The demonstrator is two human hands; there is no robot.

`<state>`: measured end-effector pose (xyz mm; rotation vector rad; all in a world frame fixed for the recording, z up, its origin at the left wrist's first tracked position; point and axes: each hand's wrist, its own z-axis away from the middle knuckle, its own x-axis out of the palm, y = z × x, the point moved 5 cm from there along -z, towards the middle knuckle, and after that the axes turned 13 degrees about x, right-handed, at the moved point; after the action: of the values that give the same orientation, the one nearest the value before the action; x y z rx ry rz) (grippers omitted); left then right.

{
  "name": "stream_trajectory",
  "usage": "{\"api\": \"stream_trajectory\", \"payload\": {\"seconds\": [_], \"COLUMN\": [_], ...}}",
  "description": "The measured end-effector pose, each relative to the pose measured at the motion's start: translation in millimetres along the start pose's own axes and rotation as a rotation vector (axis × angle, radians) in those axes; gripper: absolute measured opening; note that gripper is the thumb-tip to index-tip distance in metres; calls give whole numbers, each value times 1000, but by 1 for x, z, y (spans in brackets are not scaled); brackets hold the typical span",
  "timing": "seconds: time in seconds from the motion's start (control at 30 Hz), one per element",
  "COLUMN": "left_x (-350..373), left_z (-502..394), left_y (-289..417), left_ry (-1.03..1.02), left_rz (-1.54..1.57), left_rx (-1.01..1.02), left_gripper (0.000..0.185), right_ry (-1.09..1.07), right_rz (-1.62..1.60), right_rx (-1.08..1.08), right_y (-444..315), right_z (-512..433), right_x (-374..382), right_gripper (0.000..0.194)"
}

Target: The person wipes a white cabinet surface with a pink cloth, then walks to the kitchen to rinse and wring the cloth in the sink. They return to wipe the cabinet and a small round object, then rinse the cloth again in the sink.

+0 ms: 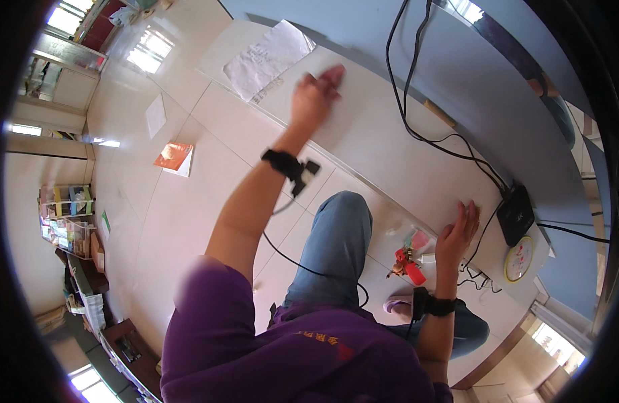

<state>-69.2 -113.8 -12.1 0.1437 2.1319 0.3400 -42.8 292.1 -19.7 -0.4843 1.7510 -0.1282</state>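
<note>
My left hand (312,101), blurred, is over the long white top of a low stand (380,136). Its fingers are closed around a small reddish item (333,75), possibly a cloth, too smeared to name. Just beyond that hand, a wrinkled pale sheet (269,58) with faint marks lies on the far end of the stand. My right hand (458,234) rests near the front edge at the other end, fingers slightly apart and holding nothing. Close to its fingertips stands a black set-top box (516,216), and a round yellow-rimmed thing (519,259) lies beside the box.
Black cables (405,111) hang down the blue-grey back panel (475,75) and run to the box. Below the stand's front edge are red and brown small objects (407,267). An orange-covered booklet (176,157) and a white paper (156,116) lie on the tiled floor (153,201).
</note>
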Motion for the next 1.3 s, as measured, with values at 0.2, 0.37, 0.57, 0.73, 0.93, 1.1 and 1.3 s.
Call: {"api": "stream_trajectory", "payload": {"seconds": [0.2,0.37,0.57,0.73,0.93,1.1,1.3], "left_x": [26,-14,-41,19,56,62,49], "left_z": [54,24,25,29,32,47,62], "left_y": [151,81,-24,62,192,257,258], "left_ry": [-102,70,41,-91,-179,-360,-1052], "left_rz": [142,-22,-180,-188,85,299,909], "left_rx": [294,222,-122,-91,123,476,141], "left_gripper": [31,31,38,47,51,55,34], "right_ry": [37,-40,-59,-68,-17,-6,156], "right_rz": [72,5,3,-7,-116,-206,-215], "right_rx": [-41,-16,10,39,121,145,157], "right_y": [-9,-7,-3,-5,-2,19,54], "right_z": [0,-1,2,0,-5,-4,2], "right_x": [-1,-4,-4,-3,-19,-27,-40], "right_gripper": [52,53,52,54,56,54,37]}}
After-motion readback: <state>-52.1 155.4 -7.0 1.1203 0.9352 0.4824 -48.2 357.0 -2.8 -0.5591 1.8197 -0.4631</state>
